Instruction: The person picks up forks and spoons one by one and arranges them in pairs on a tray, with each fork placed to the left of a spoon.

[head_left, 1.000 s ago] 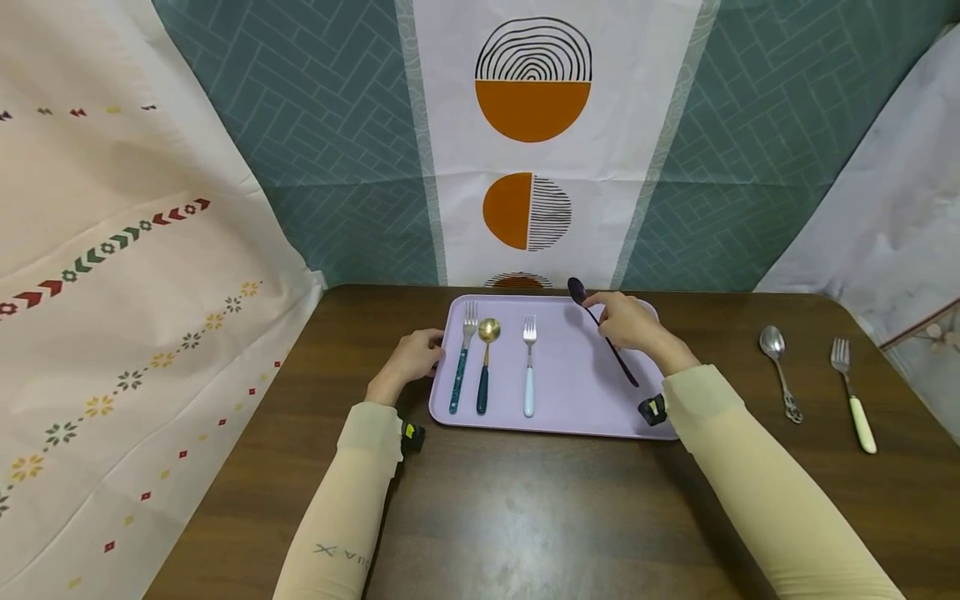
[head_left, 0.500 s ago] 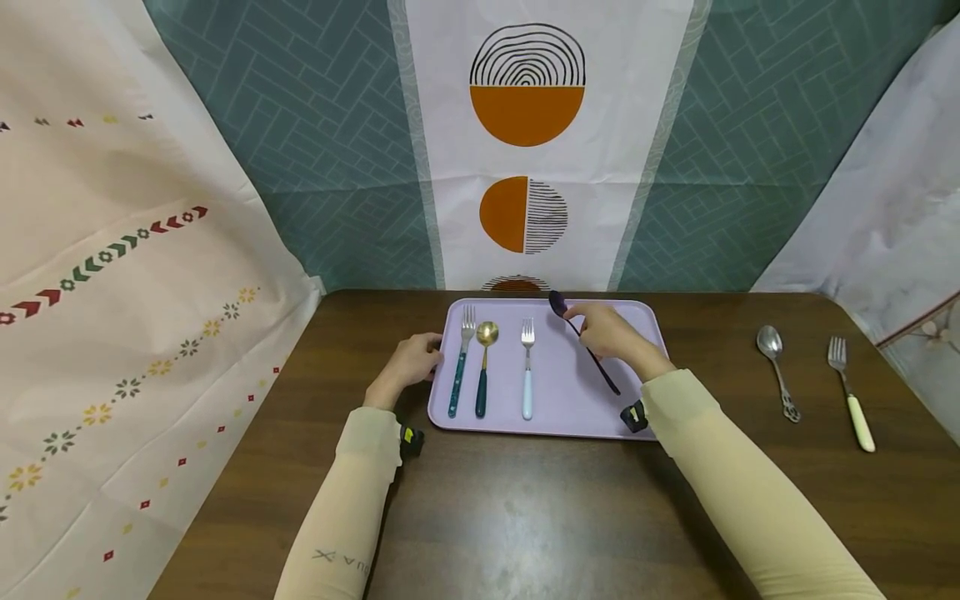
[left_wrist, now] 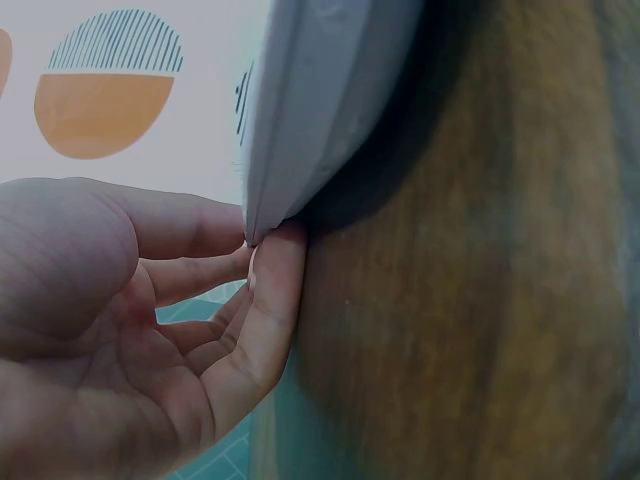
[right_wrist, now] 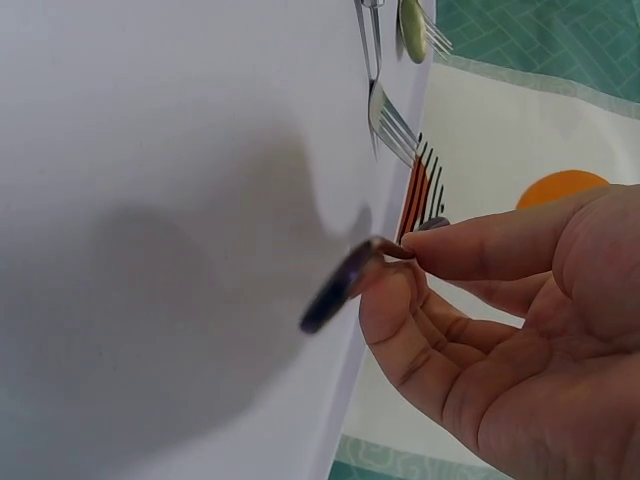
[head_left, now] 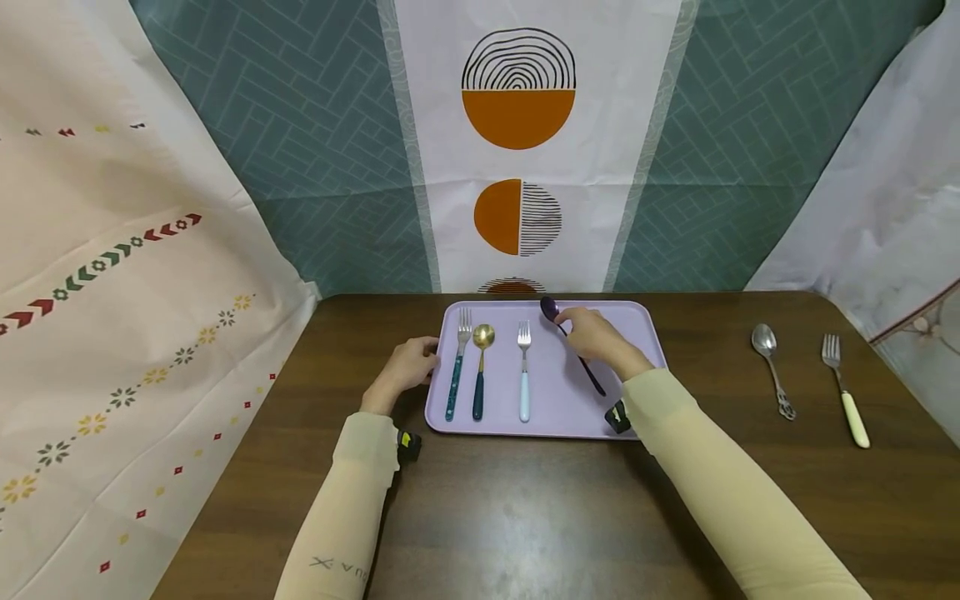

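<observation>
Dark spoon [head_left: 550,309]: over the tray [head_left: 558,410], its bowl near the far rim and its handle slanting down toward the right; the shadow in the right wrist view suggests it is held off the surface.
Right grip [head_left: 596,337]: pinching the spoon's slim handle between thumb and finger.
Left grip [head_left: 407,365]: pinching the tray's left rim.
Spoon's shift: within the last second it has moved leftward, now just beside the pale blue fork [head_left: 524,387].
Tray row: that fork, the gold spoon [head_left: 483,336] and the teal fork [head_left: 454,379] lie side by side, unmoved.
Spoon's standing: seemingly alongside the row, more slanted than the others, apparently not yet set down.
Tabletop [head_left: 517,508], right side: silver spoon [head_left: 764,339] and cream-handled fork [head_left: 854,418], well apart from the tray.
</observation>
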{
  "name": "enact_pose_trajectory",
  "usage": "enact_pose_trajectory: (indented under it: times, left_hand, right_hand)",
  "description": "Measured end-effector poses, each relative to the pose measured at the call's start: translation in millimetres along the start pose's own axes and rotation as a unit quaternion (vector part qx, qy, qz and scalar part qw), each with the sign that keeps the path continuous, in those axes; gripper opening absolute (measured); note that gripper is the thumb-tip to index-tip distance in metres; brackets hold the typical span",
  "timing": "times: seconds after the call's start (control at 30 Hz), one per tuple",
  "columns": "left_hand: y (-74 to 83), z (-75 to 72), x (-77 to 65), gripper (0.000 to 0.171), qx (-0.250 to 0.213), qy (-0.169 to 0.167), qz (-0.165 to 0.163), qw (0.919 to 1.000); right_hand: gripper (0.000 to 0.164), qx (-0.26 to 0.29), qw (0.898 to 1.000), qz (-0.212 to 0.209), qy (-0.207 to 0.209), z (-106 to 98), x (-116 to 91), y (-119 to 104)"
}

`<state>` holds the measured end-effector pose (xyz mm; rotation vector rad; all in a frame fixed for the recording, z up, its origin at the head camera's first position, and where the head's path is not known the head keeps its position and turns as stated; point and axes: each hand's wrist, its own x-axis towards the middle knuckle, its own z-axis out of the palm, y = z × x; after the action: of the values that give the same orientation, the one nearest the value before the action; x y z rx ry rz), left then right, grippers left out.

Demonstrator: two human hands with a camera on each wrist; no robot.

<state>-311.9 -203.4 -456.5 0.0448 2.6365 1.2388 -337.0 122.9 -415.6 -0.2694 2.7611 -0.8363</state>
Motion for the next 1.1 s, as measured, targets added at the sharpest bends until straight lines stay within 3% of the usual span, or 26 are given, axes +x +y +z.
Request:
enact_pose_trajectory:
  times: [0.83, 1.1]
  left_hand:
    - [-1.5, -0.4, -1.4, 0.046, -0.004, 0.005, 0.003, 1.0000]
    - [0.7, -0.6, -1.8, 0.046, 0.001, 0.006, 0.002, 1.0000]
  right_hand:
    - [0.060, -0.003, 1.000, 0.029, -0.007, 15, 6, -18]
    - [0.051, -0.030, 0.999, 0.010, -0.011, 23, 11, -20]
